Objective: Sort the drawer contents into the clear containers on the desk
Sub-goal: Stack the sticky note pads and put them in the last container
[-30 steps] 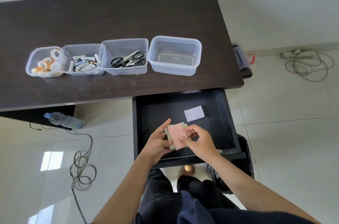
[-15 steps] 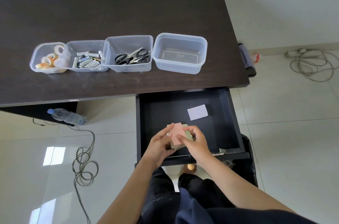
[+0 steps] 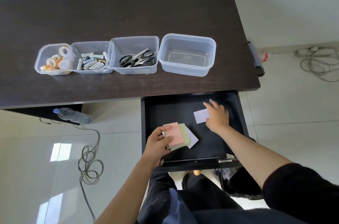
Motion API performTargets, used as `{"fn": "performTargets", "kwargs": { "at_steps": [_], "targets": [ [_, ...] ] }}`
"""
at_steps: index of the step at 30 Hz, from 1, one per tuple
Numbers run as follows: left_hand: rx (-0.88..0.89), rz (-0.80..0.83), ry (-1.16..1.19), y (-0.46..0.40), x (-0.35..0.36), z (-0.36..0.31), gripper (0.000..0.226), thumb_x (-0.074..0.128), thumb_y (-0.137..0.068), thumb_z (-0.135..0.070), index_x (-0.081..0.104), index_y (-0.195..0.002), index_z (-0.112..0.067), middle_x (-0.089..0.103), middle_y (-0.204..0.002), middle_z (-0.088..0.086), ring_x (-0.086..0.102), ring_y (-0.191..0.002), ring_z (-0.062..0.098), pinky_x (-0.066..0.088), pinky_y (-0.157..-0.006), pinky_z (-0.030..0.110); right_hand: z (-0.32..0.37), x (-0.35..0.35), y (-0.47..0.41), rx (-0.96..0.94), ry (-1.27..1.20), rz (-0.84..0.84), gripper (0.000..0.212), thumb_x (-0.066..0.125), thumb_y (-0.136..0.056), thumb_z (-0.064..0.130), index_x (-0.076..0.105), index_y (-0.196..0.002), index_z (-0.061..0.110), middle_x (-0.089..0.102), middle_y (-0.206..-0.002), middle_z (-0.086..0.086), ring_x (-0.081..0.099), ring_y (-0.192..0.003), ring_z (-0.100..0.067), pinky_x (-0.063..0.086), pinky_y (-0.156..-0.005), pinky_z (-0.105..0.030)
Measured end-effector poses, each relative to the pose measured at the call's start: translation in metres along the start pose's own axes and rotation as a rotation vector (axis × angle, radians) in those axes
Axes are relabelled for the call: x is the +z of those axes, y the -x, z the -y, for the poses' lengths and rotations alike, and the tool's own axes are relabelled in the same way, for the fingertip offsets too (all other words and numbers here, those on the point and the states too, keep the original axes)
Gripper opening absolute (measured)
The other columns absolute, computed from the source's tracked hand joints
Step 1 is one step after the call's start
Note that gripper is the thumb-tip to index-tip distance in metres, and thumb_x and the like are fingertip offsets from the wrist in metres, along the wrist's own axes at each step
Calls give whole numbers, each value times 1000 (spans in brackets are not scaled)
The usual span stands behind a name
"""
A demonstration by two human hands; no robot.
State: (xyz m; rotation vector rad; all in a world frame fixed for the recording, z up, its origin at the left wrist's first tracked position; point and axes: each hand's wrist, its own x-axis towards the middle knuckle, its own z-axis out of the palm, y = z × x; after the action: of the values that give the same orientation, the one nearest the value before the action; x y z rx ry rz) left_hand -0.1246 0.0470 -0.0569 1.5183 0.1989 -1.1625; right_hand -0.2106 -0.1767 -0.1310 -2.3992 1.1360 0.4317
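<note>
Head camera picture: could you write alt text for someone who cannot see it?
A person's left hand grips a stack of sticky note pads over an open dark drawer, while the right hand reaches onto a lone pale pad. Four clear containers on the desk hold tape rolls, batteries, scissors and nothing.

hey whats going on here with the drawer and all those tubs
A person is emptying the open drawer into four clear containers on the desk. Three hold tape rolls, batteries and scissors; the rightmost container is empty. The left hand grips a stack of sticky note pads, and the right hand reaches onto the last pale pad in the drawer.
</note>
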Motion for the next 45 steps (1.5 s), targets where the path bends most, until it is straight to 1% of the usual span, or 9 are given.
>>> {"fn": "performTargets", "kwargs": {
  "at_steps": [2,6,15,20,25,30,32,39,45],
  "targets": [
    [-2,5,-12,-2,-2,-4,26,56,-89,4,60,-107,-14,61,-99,9,65,-94,24,58,-83,44,-4,2,-5,-22,75,63,76,61,-82,7,28,-147,28,27,-154,2,28,-137,-26,18,-115,-52],
    [-11,4,-48,-5,-2,-9,26,55,-90,4,59,-108,-14,60,-102,8,64,-96,22,59,-79,41,-6,11,-1,53,-6,6,67,66,-77,8,43,-138,25,37,-134,-6,39,-121,-29,35,-103,-41],
    [-46,-7,-69,-11,8,-3,26,55,-90,3,61,-104,-17,60,-106,12,64,-97,24,58,-81,42,-14,12,14,83,-166,-60,15,65,-83,27,62,-91,15,49,-113,-2,51,-104,-28,42,-89,-39],
    [-51,-10,-93,-13,15,0,26,56,-90,1,61,-104,-20,58,-116,15,62,-106,27,59,-78,39,1,-1,37,145,-569,-88,19,62,-86,25,55,-81,8,61,-80,-6,58,-68,-23,42,-54,-28],
    [-17,-7,-137,-12,22,-2,35,58,-91,-3,60,-114,-28,58,-110,7,62,-99,18,59,-71,30,35,-18,75,-55,-574,-174,20,60,-89,30,50,-82,14,53,-69,2,56,-59,-15,41,-48,-26],
    [15,11,-92,-7,25,-3,46,60,-90,-3,55,-125,-32,60,-111,8,64,-97,23,58,-65,26,48,-7,96,-344,-268,-150,20,61,-86,22,55,-102,12,54,-101,1,49,-73,-15,30,-50,-15],
    [24,5,-87,-6,23,-2,45,60,-90,-5,56,-125,-33,60,-113,9,65,-99,23,58,-67,27,47,-3,99,-353,-331,-135,27,65,-83,22,57,-107,13,53,-110,1,49,-80,-12,27,-52,-11],
    [74,22,-38,-1,20,2,43,59,-92,-8,55,-128,-32,66,-108,4,65,-100,22,57,-68,26,44,4,106,-396,-659,-84,36,79,-75,29,61,-102,14,49,-113,4,52,-107,-10,51,-75,-11],
    [56,87,-7,2,14,5,47,51,-96,-9,50,-134,-35,64,-113,-2,62,-106,22,55,-81,33,53,-1,107,7,-1037,-38,19,68,-86,27,66,-94,10,64,-100,1,61,-90,-14,46,-67,-14]
  ]
}}
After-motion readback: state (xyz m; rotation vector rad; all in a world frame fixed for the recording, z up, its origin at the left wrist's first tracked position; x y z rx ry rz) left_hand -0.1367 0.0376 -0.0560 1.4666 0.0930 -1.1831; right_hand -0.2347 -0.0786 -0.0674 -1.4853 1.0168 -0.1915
